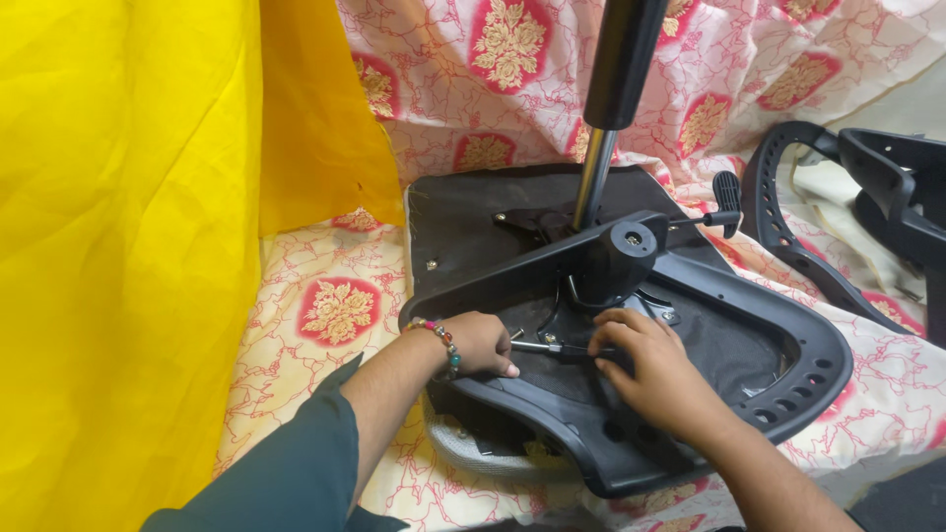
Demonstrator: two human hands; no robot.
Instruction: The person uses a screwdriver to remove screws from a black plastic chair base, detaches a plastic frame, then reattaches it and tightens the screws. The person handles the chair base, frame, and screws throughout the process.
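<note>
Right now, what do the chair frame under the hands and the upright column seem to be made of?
The chair frame looks like black moulded plastic, matte, with smooth curved edges and rows of holes. The upright column seems to be metal: its lower part is shiny and mirror-like, probably chromed steel, while the upper sleeve is glossy black.

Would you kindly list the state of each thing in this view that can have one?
Office chair seat: upside down on the patterned cloth.
Gas lift cylinder: upright, seated in the mechanism.
Adjustment lever: sticking out sideways, untouched.
Slim metal tool: lying level, gripped at both ends.
Left hand: closed around the tool.
Right hand: fingers curled on the tool.
Spare black frame: lying loose, apart.
</note>
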